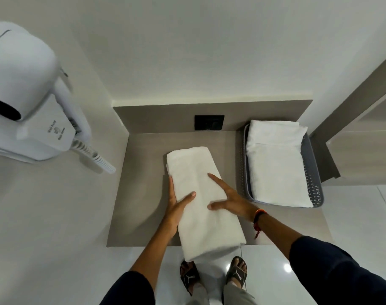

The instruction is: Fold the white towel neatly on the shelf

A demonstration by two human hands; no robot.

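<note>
A white towel (199, 194), folded into a long narrow strip, lies lengthwise on the grey-brown shelf (143, 194), its near end hanging over the front edge. My left hand (176, 205) grips its left edge, thumb on top and fingers along the side. My right hand (229, 198) rests flat on the towel's right half with the fingers spread, holding nothing.
A grey perforated basket (313, 183) holding another folded white towel (277, 164) stands at the shelf's right end. A black wall socket (209, 122) sits on the back panel. A white wall-mounted hair dryer (27, 95) hangs at the left. My sandalled feet stand on glossy floor below.
</note>
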